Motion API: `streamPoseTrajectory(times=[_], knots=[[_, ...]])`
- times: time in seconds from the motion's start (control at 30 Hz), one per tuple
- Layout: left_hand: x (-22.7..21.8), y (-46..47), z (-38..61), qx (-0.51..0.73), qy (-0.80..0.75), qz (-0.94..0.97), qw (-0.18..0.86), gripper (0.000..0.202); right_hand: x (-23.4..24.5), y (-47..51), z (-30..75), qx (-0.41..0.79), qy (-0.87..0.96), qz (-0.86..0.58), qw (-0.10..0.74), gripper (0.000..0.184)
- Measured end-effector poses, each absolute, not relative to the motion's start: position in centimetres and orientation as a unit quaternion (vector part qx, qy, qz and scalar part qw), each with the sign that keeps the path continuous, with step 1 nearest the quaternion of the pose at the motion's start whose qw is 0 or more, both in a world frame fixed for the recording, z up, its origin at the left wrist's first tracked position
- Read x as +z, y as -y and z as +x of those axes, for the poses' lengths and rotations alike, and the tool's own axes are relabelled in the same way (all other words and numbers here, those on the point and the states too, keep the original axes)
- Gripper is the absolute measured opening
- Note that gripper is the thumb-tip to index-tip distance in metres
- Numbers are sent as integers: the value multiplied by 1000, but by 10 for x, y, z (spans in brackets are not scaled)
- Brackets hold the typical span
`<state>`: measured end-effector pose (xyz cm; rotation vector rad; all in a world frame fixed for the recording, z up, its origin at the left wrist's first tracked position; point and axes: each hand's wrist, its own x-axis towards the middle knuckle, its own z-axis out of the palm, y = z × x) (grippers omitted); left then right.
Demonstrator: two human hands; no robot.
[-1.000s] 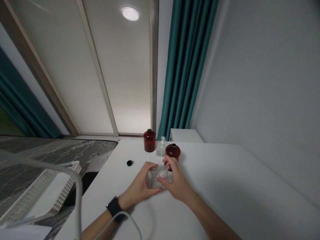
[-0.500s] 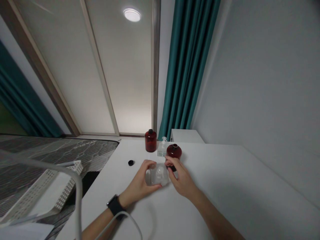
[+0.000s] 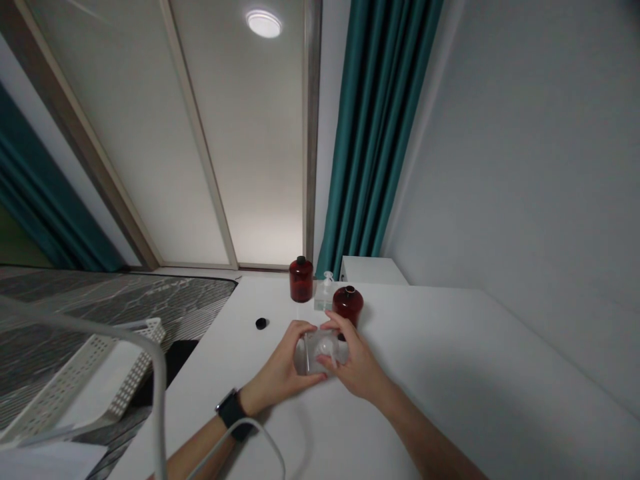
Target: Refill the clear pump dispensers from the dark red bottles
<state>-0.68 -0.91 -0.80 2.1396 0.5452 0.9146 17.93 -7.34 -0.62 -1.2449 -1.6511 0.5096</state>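
Since the earlier view, the right hand (image 3: 357, 368) has spread its fingers over the clear square container (image 3: 323, 353), gripped with the left hand (image 3: 283, 365) above the desk (image 3: 450, 373); a slip could knock the dark red bottle (image 3: 348, 305).

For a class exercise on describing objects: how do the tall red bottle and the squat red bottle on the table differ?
The tall red bottle is a straight cylinder, while the squat red bottle is low and rounded. The tall one has a black cap; the squat one shows a narrow neck with a pale rim. The squat one stands nearer the right hand. Both are dark red and upright on the white table.
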Motion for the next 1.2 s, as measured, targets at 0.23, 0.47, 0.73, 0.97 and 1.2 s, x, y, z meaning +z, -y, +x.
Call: streamPoseTrajectory(times=[0.23, 0.47, 0.73, 0.97, 1.2], knots=[[-3, 8, -8, 364, -217, 820, 386, 60, -2, 74, 184, 259, 666, -491, 498, 68], [-3, 8, -9, 371, -217, 810, 399, 59, -1, 75, 183, 250, 674, -480, 503, 60], [-1, 9, -8, 367, -220, 807, 407, 57, -6, 76, 181, 239, 681, -466, 511, 59], [0, 8, -10, 382, -262, 819, 338, 61, -6, 76, 174, 169, 668, -482, 540, 51], [-9, 7, -4, 407, -264, 829, 276, 59, -5, 81, 158, 69, 670, -490, 554, 66]])
